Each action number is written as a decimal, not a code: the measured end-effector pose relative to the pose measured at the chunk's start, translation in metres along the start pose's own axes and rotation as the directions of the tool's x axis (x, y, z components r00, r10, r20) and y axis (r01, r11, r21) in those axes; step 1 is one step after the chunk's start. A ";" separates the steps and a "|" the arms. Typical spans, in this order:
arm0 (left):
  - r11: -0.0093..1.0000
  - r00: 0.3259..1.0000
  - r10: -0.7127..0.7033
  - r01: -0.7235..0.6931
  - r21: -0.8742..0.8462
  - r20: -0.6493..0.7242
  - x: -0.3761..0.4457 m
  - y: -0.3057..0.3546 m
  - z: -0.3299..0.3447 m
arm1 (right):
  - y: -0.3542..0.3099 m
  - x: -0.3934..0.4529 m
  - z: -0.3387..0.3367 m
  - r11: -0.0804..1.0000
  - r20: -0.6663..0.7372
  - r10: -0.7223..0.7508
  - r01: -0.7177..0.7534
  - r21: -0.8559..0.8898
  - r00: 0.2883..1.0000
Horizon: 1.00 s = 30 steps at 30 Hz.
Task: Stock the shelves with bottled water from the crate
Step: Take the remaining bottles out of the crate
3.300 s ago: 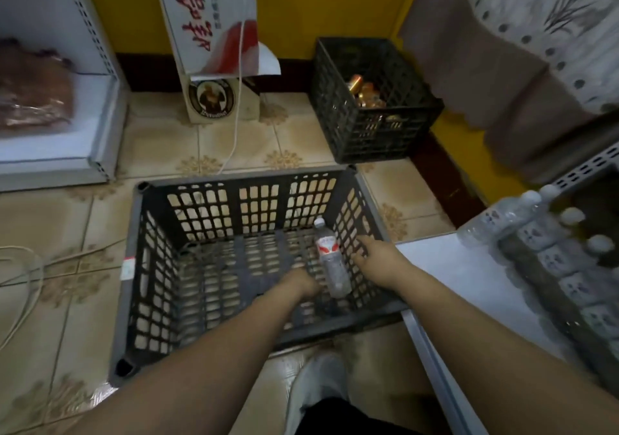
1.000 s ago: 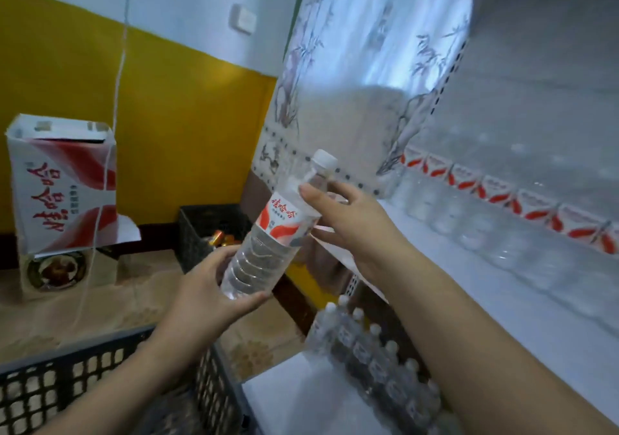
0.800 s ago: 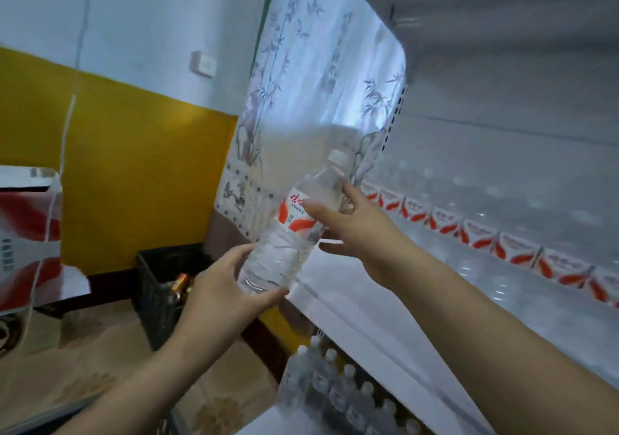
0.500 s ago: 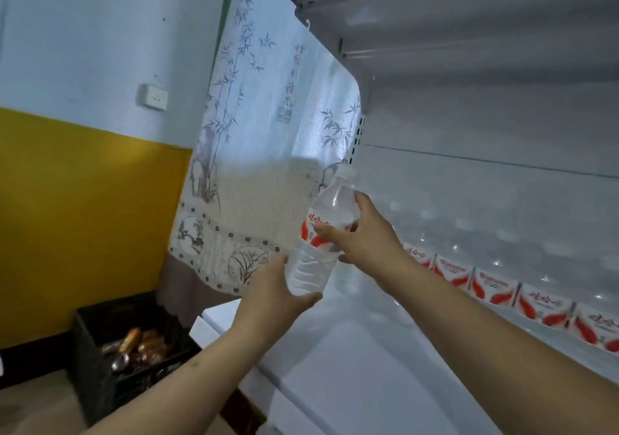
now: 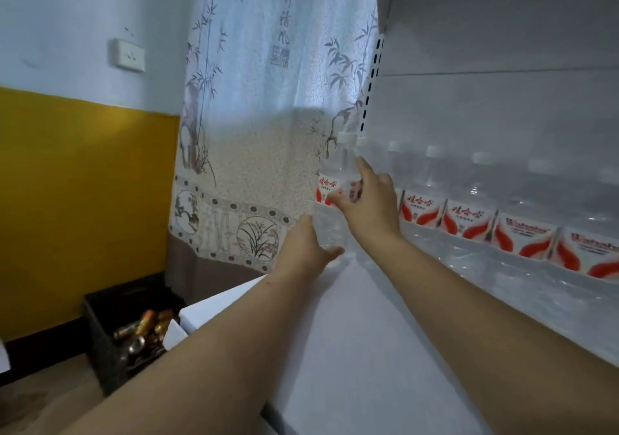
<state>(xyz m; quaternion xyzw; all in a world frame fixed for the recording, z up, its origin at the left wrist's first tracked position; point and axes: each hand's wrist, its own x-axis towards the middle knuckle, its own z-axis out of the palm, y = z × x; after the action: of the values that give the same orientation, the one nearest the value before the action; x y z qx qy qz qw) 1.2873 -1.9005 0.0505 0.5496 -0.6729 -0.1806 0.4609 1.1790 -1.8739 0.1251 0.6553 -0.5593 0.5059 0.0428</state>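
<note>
A clear water bottle with a white cap and a red-and-white label stands upright at the far left end of the white shelf. My right hand grips it around the label. My left hand cups its lower part, thumb in front. To its right a row of several bottles with the same label lines the back of the shelf. The crate that held the bottle is out of view.
A patterned curtain hangs just left of the shelf end. A small black crate with cans sits on the floor below, against the yellow wall. The shelf's perforated upright rises behind the bottle.
Both hands have carried the bottle from tilted in the air to upright at the shelf's far left end, beside the row. The view has turned toward the shelf.
</note>
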 end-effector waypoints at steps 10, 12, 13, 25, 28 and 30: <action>0.998 0.998 0.059 -0.059 0.031 -0.002 0.009 -0.007 0.005 | 0.016 -0.016 0.017 0.999 -0.056 -0.021 0.022 0.029 0.998; 0.997 0.998 0.057 -0.057 0.050 0.001 0.009 -0.008 0.006 | 0.016 -0.017 0.019 0.998 -0.047 -0.003 0.006 0.063 0.999; 0.997 0.999 0.053 -0.053 0.058 -0.006 0.007 -0.007 0.006 | 0.016 -0.018 0.019 0.997 -0.038 -0.002 0.005 0.080 0.999; 0.939 0.990 0.003 -0.051 0.341 0.139 -0.074 0.051 -0.035 | -0.032 -0.048 -0.085 0.990 0.149 0.143 -0.140 -0.028 0.978; 0.930 0.983 0.062 -0.120 0.349 0.172 -0.114 0.084 -0.053 | -0.054 -0.055 -0.127 0.996 0.193 0.079 -0.068 -0.062 0.978; 0.928 0.975 0.107 -0.168 0.334 0.192 -0.142 0.105 -0.064 | -0.070 -0.063 -0.156 0.997 0.201 0.021 -0.007 -0.070 0.979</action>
<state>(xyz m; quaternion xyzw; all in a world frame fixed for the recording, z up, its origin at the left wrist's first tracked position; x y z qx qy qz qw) 1.2756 -1.7200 0.1019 0.5563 -0.7681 -0.0724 0.3087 1.1460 -1.7080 0.1916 0.6973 -0.5827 0.4174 0.0049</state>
